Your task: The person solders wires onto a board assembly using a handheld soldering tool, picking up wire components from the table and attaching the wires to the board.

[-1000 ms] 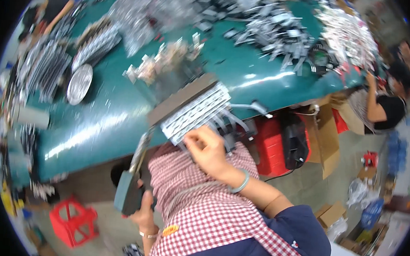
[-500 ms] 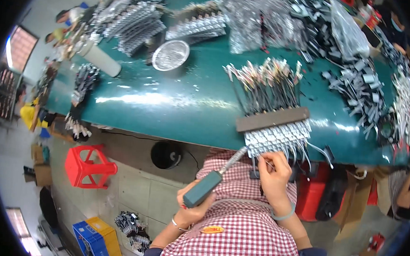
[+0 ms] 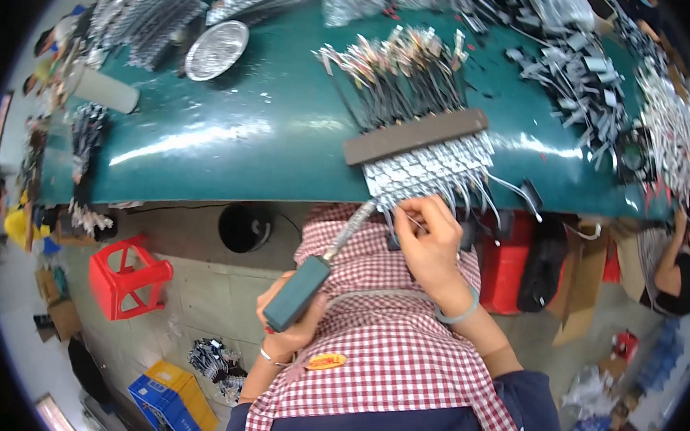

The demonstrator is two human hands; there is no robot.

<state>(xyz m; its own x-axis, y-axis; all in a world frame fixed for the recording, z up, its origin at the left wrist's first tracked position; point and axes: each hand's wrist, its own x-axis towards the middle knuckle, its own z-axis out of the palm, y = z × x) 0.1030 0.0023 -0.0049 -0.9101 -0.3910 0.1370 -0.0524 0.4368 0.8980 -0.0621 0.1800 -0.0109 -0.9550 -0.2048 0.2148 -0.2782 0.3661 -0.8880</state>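
My left hand (image 3: 300, 334) is closed round the green handle of a soldering iron (image 3: 299, 293). Its silvery shaft slants up to the near left corner of a row of silver metal pieces (image 3: 427, 169) at the table edge. With thumb and forefinger pinched, my right hand (image 3: 435, 249) is at the near edge of that row, by the iron's tip. A thin pale wire seems to be between the fingers, though its end is hard to make out. A brown bar (image 3: 417, 137) lies across the row, and black cables (image 3: 400, 88) with stripped, coloured ends fan out beyond it.
On the green table (image 3: 245, 170) are a foil-like round dish (image 3: 217, 50), a pale cylinder (image 3: 104, 90) and heaps of grey-black parts (image 3: 590, 88). White cables (image 3: 670, 133) lie far right. Below stand a red stool (image 3: 129, 277) and a black bucket (image 3: 244, 227). Another person (image 3: 679, 275) sits at right.
The whole view has shifted, so the table and its contents sit higher and farther left. Both hands stay at the near edge of the silver row, with the iron still in my left hand.
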